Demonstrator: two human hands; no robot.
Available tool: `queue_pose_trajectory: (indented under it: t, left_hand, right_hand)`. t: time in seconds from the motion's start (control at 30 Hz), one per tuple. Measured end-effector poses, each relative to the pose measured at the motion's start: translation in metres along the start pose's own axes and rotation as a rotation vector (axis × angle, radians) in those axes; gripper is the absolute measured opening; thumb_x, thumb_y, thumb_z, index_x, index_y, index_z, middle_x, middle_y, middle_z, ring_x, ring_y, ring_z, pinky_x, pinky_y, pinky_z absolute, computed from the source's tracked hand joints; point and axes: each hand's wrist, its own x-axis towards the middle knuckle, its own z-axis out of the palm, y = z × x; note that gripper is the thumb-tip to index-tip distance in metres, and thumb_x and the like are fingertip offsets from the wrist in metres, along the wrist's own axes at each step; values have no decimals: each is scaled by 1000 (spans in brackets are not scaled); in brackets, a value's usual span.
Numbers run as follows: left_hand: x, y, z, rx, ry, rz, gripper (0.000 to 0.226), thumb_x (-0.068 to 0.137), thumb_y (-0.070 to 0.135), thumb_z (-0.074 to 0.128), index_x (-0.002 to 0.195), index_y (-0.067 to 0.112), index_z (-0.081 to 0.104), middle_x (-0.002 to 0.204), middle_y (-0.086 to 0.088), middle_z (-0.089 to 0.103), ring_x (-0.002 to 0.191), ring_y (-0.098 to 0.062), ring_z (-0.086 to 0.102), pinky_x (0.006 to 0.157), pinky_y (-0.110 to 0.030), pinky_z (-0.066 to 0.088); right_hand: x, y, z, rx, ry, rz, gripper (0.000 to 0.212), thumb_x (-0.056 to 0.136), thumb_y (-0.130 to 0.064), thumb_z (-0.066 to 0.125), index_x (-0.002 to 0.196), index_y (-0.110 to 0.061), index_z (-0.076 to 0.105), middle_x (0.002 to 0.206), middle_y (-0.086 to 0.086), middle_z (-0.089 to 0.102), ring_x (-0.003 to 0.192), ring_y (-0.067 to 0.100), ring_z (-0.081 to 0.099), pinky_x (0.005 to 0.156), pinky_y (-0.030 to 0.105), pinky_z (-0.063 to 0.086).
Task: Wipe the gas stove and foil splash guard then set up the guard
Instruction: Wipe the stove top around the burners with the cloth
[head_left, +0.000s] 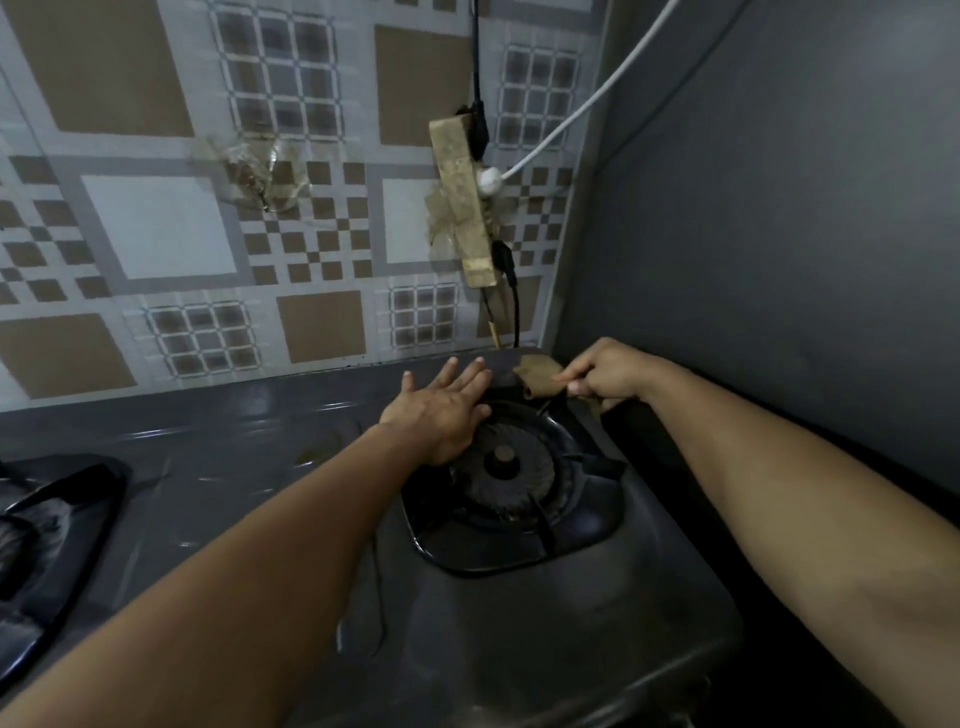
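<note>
Where no writing reads, right hand (605, 371) pinching brown cloth (537, 375) beside burner (505, 462).

A tan cloth (537, 375) is pinched by the right hand (605, 370) at the stove's (260, 457) back corner; the left hand (441, 408) is laid flat beside the burner (506, 467).

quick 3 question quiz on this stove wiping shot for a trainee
1. True or false: the left hand lies flat with straight fingers by the burner.
2. What does the right hand pinch? A) brown cloth B) sponge C) foil guard
3. Fill in: the power strip is taped to the tiled ____.

Key: 1 true; 2 A, the brown cloth at the stove back corner; 3 wall.
</note>
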Motion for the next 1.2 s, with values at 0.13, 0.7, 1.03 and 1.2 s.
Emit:
queue_pose_trajectory:
  t: [0.13,0.7,1.03,1.2]
  left_hand:
    - [1,4,0,6,-2,-16,55,105,37,18,155,26,-1,160,12,-15,149,-16,-12,117,-60,1]
    - [4,9,4,12,22,-101,56,103,41,18,154,30,-2,162,2,-7,148,-29,-11,115,-64,6]
    - [-30,56,9,-50,71,37,73,94,64,17,154,22,16,162,-6,-6,148,-22,-14,115,-57,-11]
    - [-39,61,18,90,61,12,92,85,76,9,154,15,13,163,-8,-3,148,-25,-16,113,-65,-10]
  right_hand:
    - [-27,1,1,34,7,86,22,92,-3,59,110,-14,68,87,6,62,77,19,64,51,28,58]
    - [-141,24,21,-133,130,166,21,88,-14,68,108,-17,72,103,6,68,89,19,66,64,26,56]
    - [-166,20,39,-214,258,151,27,94,-18,59,119,-17,68,129,10,61,117,25,57,105,31,42]
    - [-193,17,43,-295,268,176,29,95,-19,58,122,-17,66,130,13,58,117,28,56,101,32,45]
